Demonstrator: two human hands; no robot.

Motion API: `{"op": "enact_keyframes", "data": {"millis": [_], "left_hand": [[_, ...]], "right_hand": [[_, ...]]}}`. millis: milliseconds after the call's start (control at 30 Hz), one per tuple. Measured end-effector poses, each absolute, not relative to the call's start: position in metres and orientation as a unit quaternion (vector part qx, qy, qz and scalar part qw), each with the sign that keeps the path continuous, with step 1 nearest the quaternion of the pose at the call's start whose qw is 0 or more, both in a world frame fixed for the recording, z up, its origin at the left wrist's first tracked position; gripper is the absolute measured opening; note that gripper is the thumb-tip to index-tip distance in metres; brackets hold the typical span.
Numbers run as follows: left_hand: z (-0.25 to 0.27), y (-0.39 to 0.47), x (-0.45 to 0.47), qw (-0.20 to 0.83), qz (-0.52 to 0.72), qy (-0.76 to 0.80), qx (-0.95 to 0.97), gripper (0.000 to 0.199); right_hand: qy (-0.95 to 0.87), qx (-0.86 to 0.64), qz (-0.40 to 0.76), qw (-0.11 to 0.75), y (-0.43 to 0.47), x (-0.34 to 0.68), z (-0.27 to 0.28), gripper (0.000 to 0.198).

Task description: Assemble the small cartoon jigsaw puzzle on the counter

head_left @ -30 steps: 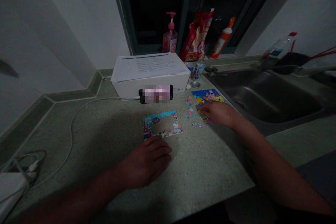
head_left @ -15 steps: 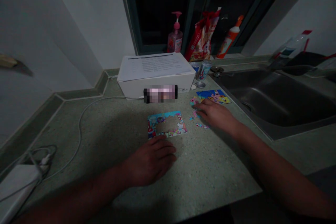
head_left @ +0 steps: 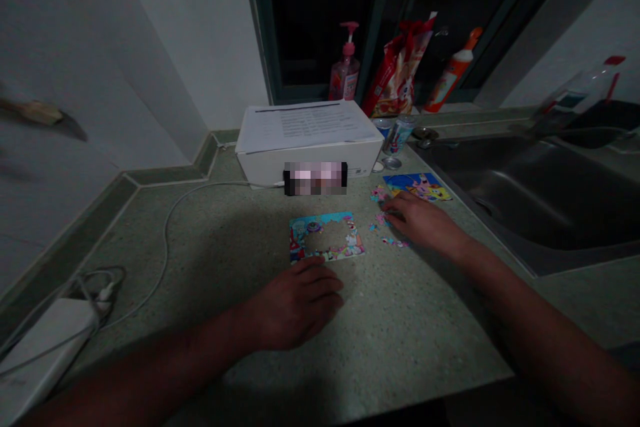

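Observation:
A partly assembled jigsaw puzzle (head_left: 300,252) lies on the counter, its colourful border joined around a bare gap in the middle. My left hand (head_left: 300,303) rests palm down at the puzzle's near edge, fingers loosely bent and its forefinger touching the rim. To the right, several loose puzzle pieces (head_left: 379,194) are scattered in small clusters. My right hand (head_left: 425,220) reaches over them, thumb and forefinger slightly apart among the pieces; no piece shows between them. Just beyond it lies a cartoon picture card (head_left: 417,185), partly behind the hand.
Behind the puzzle stands a white box (head_left: 310,160) with printed paper (head_left: 320,125) on top and a phone (head_left: 315,179) leaning in front. A cable (head_left: 167,240) runs left to a white power bank (head_left: 55,340). Cans (head_left: 400,135) stand beside the sink (head_left: 540,193). Bottles line the windowsill.
The view has turned slightly left, so everything sits further right in the picture. Both hands stay nearly in place, the right fingers shifting only a little over the pieces.

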State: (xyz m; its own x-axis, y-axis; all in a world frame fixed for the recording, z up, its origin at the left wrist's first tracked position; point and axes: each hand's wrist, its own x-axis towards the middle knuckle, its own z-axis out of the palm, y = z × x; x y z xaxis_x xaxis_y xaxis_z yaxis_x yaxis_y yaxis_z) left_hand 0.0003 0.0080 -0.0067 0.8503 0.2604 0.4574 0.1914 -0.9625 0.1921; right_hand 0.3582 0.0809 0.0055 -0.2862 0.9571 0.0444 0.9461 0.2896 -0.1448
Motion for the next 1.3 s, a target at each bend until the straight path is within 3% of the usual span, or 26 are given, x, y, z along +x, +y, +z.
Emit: {"op": "enact_keyframes", "data": {"millis": [433,700,833,1067,1300], "left_hand": [[-0.006,0.008,0.001,0.062,0.268,0.116,0.954,0.015],[-0.007,0.007,0.001,0.058,0.260,0.118,0.957,0.016],[-0.007,0.007,0.000,0.056,0.255,0.120,0.958,0.016],[-0.009,0.008,0.000,0.062,0.266,0.119,0.955,0.015],[-0.013,0.008,-0.002,0.039,0.242,0.125,0.962,0.020]], "right_hand": [[-0.779,-0.609,0.115,0.097,0.086,0.367,0.004,0.021],[-0.756,-0.615,0.157,0.159,0.086,0.365,0.010,0.005],[-0.738,-0.606,0.230,0.190,0.087,0.366,0.011,0.012],[-0.681,-0.573,0.325,0.319,0.085,0.350,0.008,0.019],[-0.662,-0.545,0.377,0.350,0.078,0.318,0.001,0.023]]}}
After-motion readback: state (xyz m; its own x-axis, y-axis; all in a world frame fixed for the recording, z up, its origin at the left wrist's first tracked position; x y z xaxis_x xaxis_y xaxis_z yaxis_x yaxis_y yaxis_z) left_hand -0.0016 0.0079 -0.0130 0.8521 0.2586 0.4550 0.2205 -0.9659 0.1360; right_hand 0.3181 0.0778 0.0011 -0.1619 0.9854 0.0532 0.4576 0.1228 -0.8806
